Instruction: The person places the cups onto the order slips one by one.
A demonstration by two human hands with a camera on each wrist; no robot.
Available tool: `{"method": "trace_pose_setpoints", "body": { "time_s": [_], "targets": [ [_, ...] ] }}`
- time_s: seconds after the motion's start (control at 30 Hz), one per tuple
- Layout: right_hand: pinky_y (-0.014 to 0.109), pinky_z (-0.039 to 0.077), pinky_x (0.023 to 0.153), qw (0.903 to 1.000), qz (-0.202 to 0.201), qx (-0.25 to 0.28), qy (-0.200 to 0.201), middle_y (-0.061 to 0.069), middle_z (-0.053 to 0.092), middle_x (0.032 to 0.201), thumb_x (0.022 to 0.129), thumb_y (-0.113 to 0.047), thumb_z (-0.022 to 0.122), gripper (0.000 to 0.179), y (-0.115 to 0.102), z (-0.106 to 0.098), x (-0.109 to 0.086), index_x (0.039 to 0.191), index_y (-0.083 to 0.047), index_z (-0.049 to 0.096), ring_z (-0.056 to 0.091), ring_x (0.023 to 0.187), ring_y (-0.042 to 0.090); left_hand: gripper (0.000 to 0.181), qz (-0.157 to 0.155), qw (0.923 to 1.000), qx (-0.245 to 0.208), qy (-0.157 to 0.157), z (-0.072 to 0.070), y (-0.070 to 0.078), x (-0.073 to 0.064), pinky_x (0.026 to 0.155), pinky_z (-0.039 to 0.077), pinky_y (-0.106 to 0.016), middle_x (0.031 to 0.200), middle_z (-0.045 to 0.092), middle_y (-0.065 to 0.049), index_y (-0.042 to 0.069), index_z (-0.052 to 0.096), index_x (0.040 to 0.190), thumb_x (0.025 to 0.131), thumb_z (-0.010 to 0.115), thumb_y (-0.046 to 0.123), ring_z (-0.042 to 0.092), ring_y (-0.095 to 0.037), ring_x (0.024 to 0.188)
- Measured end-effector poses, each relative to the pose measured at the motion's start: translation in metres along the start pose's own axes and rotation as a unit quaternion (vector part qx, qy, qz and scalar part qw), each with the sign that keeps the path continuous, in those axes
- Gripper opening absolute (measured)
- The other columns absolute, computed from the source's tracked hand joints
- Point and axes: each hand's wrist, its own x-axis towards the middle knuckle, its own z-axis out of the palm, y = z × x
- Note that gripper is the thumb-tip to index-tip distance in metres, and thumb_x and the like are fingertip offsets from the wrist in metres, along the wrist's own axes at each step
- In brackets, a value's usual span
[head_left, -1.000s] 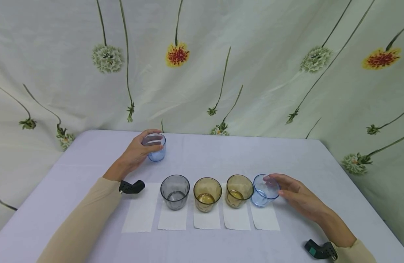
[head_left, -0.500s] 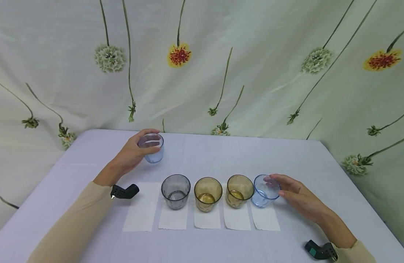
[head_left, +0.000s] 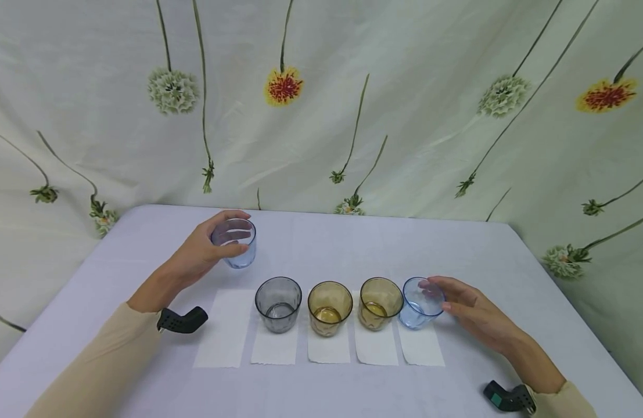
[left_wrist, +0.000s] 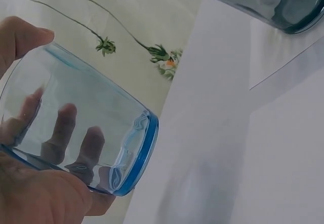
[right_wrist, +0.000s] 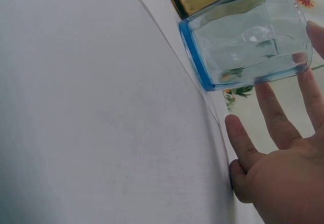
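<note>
My left hand (head_left: pixel 193 255) holds a clear blue drinking glass (head_left: pixel 243 255) at the back left, thumb on the near side and fingers behind it. In the left wrist view, the fingers show through this glass (left_wrist: pixel 86 92), whose base is apart from the table. My right hand (head_left: pixel 480 310) has thumb and fingertips at the rim of another blue glass (head_left: pixel 420 313), at the row's right end. Its ring and little fingers stay off that glass (right_wrist: pixel 238 37) in the right wrist view. Left of it stand two amber glasses (head_left: pixel 330 307) and a grey glass (head_left: pixel 278 307).
Several white paper strips (head_left: pixel 224 334) lie side by side on the white-covered table (head_left: pixel 321 392). The leftmost strip bears no glass; the others lie under the row. A flower-printed cloth (head_left: pixel 405 116) hangs behind the table's back edge.
My left hand has moved left and slightly nearer with the blue glass in it. The right hand and the row of glasses have stayed in place.
</note>
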Motion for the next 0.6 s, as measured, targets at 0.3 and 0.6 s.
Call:
{"method": "trace_pose_setpoints", "body": {
  "time_s": [0.3,0.6],
  "targets": [
    [0.012,0.034,0.109,1.0000,0.003,-0.002,0.001,-0.004,0.054,0.147,0.103,0.004,0.043,0.047,-0.004,0.004,0.000,0.149,0.000,0.039,0.044,0.138,0.002,0.058,0.004,0.9993,0.014,-0.034,0.002,0.009,-0.019,0.094,0.053,-0.021,0.127,0.061,-0.002,0.009,0.048,0.140,0.088,0.072,-0.001,0.059,-0.020,0.123],
    [0.011,0.034,0.109,1.0000,0.003,-0.006,-0.001,-0.006,0.054,0.147,0.103,0.005,0.042,0.048,-0.002,0.002,0.001,0.150,-0.002,0.040,0.044,0.138,0.001,0.059,0.004,0.9974,0.026,-0.068,0.003,0.014,-0.039,0.092,0.054,-0.024,0.132,0.057,-0.016,0.008,0.048,0.141,0.088,0.071,-0.002,0.059,-0.024,0.123]
  ]
}}
